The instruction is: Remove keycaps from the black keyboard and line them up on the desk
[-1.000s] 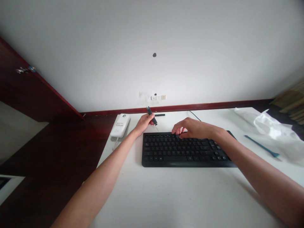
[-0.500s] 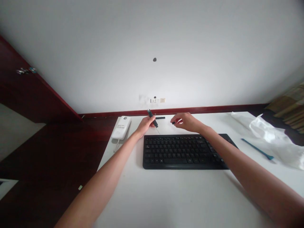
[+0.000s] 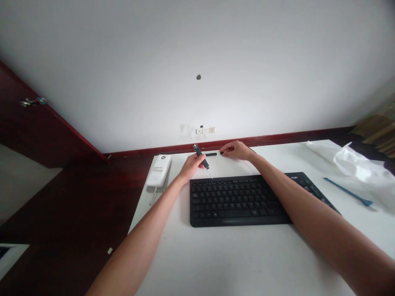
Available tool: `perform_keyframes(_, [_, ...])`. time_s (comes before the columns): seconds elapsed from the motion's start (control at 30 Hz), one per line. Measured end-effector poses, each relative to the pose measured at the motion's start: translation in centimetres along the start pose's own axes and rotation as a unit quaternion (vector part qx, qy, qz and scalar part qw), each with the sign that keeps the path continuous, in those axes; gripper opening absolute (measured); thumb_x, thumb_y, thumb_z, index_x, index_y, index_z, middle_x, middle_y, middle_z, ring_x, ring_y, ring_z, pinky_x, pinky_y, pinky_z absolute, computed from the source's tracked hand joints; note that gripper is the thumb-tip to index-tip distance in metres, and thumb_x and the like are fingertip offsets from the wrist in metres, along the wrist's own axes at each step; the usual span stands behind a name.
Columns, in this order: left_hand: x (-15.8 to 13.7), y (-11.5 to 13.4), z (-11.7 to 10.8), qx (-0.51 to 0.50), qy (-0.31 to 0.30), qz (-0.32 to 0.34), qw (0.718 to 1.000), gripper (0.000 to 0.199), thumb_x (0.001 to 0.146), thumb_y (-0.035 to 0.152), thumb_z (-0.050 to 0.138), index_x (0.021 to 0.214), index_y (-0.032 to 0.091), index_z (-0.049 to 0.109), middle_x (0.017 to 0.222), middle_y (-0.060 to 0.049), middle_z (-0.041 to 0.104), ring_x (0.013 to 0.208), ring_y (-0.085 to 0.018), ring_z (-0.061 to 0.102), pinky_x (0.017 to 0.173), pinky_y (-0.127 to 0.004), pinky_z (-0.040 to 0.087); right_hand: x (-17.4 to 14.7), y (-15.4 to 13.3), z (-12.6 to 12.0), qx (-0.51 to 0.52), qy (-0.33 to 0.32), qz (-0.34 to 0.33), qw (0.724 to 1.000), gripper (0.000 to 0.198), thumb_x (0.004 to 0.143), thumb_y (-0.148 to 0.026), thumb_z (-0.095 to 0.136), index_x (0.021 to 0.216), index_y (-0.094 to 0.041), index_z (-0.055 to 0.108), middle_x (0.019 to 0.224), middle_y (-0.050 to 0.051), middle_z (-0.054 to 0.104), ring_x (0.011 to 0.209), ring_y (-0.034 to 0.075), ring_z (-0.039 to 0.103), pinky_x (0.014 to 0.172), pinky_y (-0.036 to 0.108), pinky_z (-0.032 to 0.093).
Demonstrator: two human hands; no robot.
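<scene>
My left hand (image 3: 191, 165) is closed round a slim black tool (image 3: 201, 156) with a thin metal shaft. The shaft slants down to the right, its tip near the top edge of the black keyboard (image 3: 237, 223). Behind the keyboard, my right hand (image 3: 236, 150) pinches a small black keycap (image 3: 221, 153) close to the table top. Just left of that keycap lies a short row of black keycaps (image 3: 211, 154). My right forearm passes over the keyboard and hides some of its right-hand keys.
A white power bank (image 3: 159, 170) with a short cable lies at the table's left edge. To the right are a blue spudger-like stick (image 3: 348, 191) and a clear plastic bag (image 3: 354, 164). The white table (image 3: 216, 259) stands near a wall with sockets (image 3: 205, 130).
My right hand has moved back and slightly left, bringing the keycap down beside the row. The tool in my left hand has shifted a little right. The view has also moved slightly.
</scene>
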State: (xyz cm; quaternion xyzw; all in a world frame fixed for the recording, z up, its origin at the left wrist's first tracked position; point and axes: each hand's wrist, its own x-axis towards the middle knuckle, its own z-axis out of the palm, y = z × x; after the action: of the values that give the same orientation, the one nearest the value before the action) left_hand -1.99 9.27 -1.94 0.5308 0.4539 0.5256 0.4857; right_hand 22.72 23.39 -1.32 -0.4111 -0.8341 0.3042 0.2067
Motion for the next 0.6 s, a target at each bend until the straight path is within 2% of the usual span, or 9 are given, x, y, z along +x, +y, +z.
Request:
perform_keyframes(0.13, [-0.1, 0.0, 0.0, 0.003, 0.005, 0.002, 1.000, 0.045, 0.086, 0.059, 0.069, 0.076, 0.016, 0.063, 0.069, -0.002, 0.063, 0.063, -0.013, 0.055, 0.067, -0.027, 0.045, -0.2, -0.7, -0.1, -0.001, -0.003, -0.005, 1.000, 0.030, 0.076, -0.031, 0.073, 0.103, -0.021, 0.082, 0.096, 0.003, 0.080, 0.085, 0.019, 0.071, 0.077, 0.028, 0.056])
perform_keyframes(0.43, [-0.1, 0.0, 0.1, 0.001, 0.020, -0.012, 1.000, 0.046, 0.083, 0.061, 0.070, 0.076, 0.016, 0.064, 0.067, -0.002, 0.064, 0.061, -0.013, 0.055, 0.065, -0.027, 0.044, -0.4, -1.5, 0.0, 0.023, 0.010, -0.032, 0.999, 0.037, 0.072, -0.022, 0.072, 0.108, -0.018, 0.079, 0.098, 0.005, 0.080, 0.087, 0.018, 0.072, 0.080, 0.028, 0.057])
perform_keyframes(0.6, [0.0, -0.1, 0.1, -0.003, 0.016, -0.006, 1.000, 0.046, 0.084, 0.061, 0.069, 0.076, 0.016, 0.064, 0.066, -0.002, 0.062, 0.060, -0.013, 0.054, 0.065, -0.027, 0.044, -0.3, -1.9, 0.3, 0.002, 0.012, -0.037, 0.999, 0.035, 0.073, -0.019, 0.068, 0.106, -0.019, 0.079, 0.097, 0.004, 0.080, 0.087, 0.018, 0.072, 0.081, 0.027, 0.057])
